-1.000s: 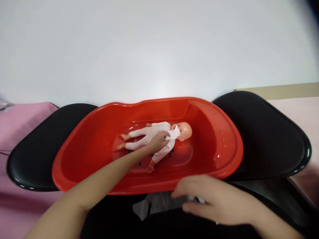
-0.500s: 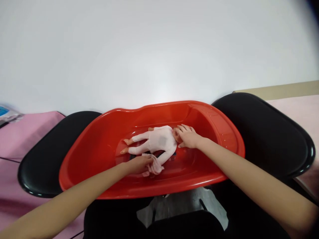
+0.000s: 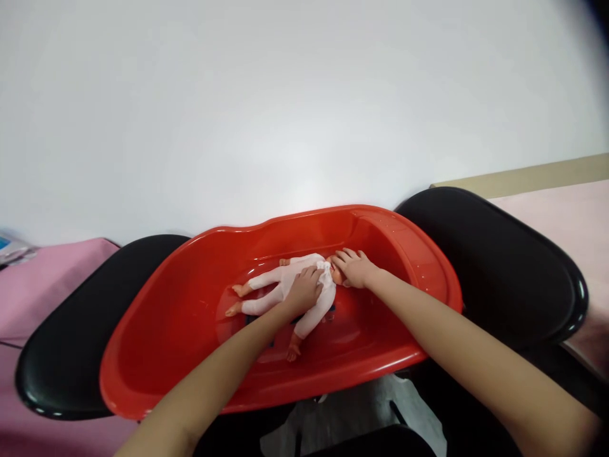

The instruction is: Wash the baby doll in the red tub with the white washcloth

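Observation:
A baby doll [image 3: 266, 303] in a pale pink suit lies on its back in a red baby bathtub [image 3: 157, 330], its bare feet to the left and its head to the right. My right hand [image 3: 356, 270] cups the doll's head, fingers over the far side and thumb on the near side, hiding most of it. On the doll's chest rests my left hand [image 3: 305, 292], closed on a pale, crumpled cloth [image 3: 325, 271] that shows just below the chin. The doll's near arm stretches out toward the tub's near side.
Black chairs stand on the left [image 3: 71, 336] and right [image 3: 495, 273] of the tub. Pink-covered surfaces lie beyond them, and a white wall [image 3: 285, 114] rises behind. Below the near rim is a greyish sheet [image 3: 352, 412].
My left hand has moved with the cloth from beside the doll's near arm up onto its chest, uncovering the doll's near hand. My right hand stays at the head. The view has tilted slightly.

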The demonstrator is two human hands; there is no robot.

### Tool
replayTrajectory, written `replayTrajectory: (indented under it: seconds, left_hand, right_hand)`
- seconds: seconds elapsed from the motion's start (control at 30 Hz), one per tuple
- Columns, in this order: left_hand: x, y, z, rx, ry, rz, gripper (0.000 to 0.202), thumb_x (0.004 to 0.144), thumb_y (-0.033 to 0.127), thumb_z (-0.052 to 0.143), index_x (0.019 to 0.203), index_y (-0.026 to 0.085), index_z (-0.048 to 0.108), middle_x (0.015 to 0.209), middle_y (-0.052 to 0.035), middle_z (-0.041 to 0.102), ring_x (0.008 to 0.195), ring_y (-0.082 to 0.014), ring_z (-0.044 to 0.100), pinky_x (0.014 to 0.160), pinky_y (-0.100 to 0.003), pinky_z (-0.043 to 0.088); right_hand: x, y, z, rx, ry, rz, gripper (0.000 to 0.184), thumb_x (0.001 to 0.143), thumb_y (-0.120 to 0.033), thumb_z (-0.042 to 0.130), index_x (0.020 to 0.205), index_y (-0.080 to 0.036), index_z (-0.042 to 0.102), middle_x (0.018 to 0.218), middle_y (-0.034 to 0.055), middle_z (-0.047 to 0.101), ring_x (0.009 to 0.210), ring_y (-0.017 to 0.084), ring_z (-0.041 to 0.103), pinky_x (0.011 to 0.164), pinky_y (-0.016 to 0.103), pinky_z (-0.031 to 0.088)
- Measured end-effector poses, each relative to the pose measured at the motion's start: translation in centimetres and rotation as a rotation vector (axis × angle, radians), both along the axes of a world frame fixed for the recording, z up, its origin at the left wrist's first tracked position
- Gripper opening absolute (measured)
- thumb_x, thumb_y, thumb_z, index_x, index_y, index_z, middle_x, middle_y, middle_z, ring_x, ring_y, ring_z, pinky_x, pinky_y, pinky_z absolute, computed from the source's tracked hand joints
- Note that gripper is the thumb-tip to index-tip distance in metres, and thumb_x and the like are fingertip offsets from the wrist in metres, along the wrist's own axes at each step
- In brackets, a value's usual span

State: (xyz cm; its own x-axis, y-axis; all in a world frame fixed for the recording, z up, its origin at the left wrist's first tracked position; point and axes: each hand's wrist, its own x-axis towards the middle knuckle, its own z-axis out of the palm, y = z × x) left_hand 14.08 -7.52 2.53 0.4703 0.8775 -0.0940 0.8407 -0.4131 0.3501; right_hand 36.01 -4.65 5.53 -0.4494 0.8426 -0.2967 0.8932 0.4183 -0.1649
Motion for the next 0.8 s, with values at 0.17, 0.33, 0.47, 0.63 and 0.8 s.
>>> replayTrajectory:
  seconds: [0.17,0.33,0.47,0.63,0.8]
  left_hand:
    - [-3.6,0.8,-1.8,0.099,0.237,-0.115,0.051,0.101,0.013,0.054,0.151,0.020,0.058,0.156,-0.0189,0.061,0.141,-0.0421,0.056,0.119,-0.054,0.043]
    - [-8.6,1.7,-2.9,0.035,0.319,-0.110,0.056,0.093,0.012,0.062,0.148,0.019,0.063,0.147,-0.0196,0.066,0.137,-0.0448,0.058,0.126,-0.056,0.038]
    - [-13.1,0.3,-2.5,-0.066,0.334,-0.059,0.054,0.099,0.014,0.048,0.152,0.018,0.060,0.148,-0.0177,0.066,0.140,-0.0392,0.059,0.125,-0.050,0.040]
    - [-19.0,-1.3,-1.5,-0.191,0.381,0.025,0.043,0.091,0.013,0.052,0.132,0.018,0.064,0.142,-0.0165,0.067,0.130,-0.0350,0.065,0.109,-0.044,0.050]
    - [-19.2,0.0,0.5,-0.126,0.219,0.207,0.014,0.095,0.018,0.055,0.107,0.018,0.062,0.112,-0.0089,0.074,0.102,-0.0270,0.068,0.086,-0.035,0.048]
  right_hand:
    - [0.5,0.8,-0.7,0.017,0.036,-0.033,0.085,0.087,-0.025,0.075,0.167,-0.016,0.047,0.178,0.0216,0.039,0.166,0.040,0.032,0.132,0.066,0.032]
    - [0.7,1.3,-0.9,-0.035,0.046,-0.091,0.093,0.081,-0.026,0.080,0.167,-0.020,0.046,0.180,0.0190,0.036,0.165,0.041,0.032,0.130,0.065,0.035]
    - [0.7,1.4,-0.9,-0.046,0.040,-0.092,0.097,0.078,-0.027,0.081,0.168,-0.021,0.045,0.180,0.0194,0.036,0.163,0.042,0.034,0.128,0.067,0.036]
    - [0.6,1.2,-0.7,-0.035,0.053,-0.105,0.095,0.079,-0.025,0.082,0.168,-0.017,0.047,0.180,0.0222,0.036,0.164,0.042,0.034,0.129,0.065,0.036]
    - [0.5,1.3,-0.7,-0.029,0.042,-0.107,0.097,0.078,-0.026,0.085,0.167,-0.018,0.047,0.178,0.0211,0.039,0.163,0.041,0.036,0.130,0.065,0.036]
